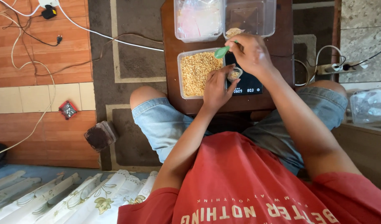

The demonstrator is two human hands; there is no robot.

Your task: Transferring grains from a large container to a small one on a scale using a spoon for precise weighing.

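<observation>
Cup (234, 74), small and clear, is set on a black scale (245, 81) on the dark wooden table (170, 37) and is steadied by the left hand (216, 88), whose fingers are curled against its side. A green spoon (222, 52) is gripped in the clenched fingers of the right hand (249, 53), just above the cup. A tub of grain (196, 73) is placed just left of the scale. Two clear tubs (223, 17) are seen beyond, at the table's far edge.
</observation>
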